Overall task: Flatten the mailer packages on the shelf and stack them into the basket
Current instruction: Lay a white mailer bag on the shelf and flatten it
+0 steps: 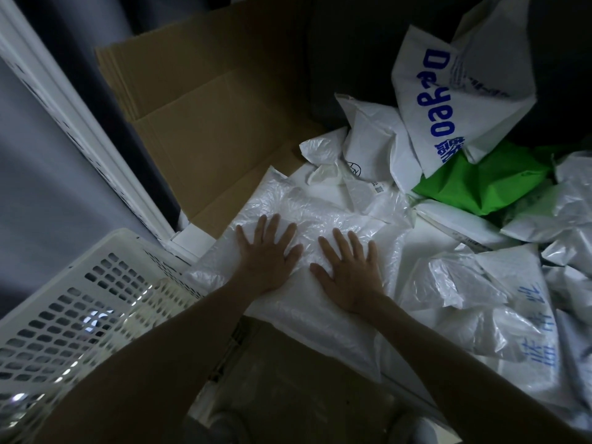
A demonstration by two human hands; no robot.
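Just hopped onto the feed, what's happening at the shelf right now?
A person is pressing a white mailer flat on the shelf, left hand and right hand side by side on it, palms down and fingers spread. The basket stands at their left; the mailer is not in it yet. To the right lies a heap of crumpled mailers, among them a green mailer, not yet flattened. Flat cardboard lies behind.

Big blue letters spelling "Deyeo" run sideways down the propped-up white mailer (464, 100), followed by blue characters I can't make out. The crumpled mailer (525, 315) at the right carries blue characters too blurred to read, and the small label (378, 187) mid-pile is too tiny
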